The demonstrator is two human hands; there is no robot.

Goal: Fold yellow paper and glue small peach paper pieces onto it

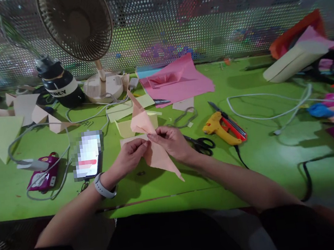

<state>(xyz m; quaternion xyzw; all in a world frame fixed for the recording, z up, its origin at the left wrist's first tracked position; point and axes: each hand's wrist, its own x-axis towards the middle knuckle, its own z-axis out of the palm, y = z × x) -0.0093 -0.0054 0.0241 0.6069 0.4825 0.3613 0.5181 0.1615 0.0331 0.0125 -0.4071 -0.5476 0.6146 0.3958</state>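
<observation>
A peach sheet of paper [159,157], folded and twisted in the middle, is held up over the table between both hands. My left hand [134,152] pinches its left edge near the centre. My right hand [171,142] grips it from the right, thumb and fingers closed on the gathered part. One pointed end of the paper rises toward the fan, and the other hangs down to the right. Behind it lie folded pale yellow paper [123,127] and a flat beige piece [126,141]. Black-handled scissors [204,144] lie partly hidden behind my right hand.
To the right lie a yellow glue gun [220,128] and a red utility knife [234,127]. A phone [88,155] and purple power strip [43,174] sit left. Pink paper [185,78], a fan [103,86] and a black bottle [61,87] stand behind. White cables [260,95] cross the table.
</observation>
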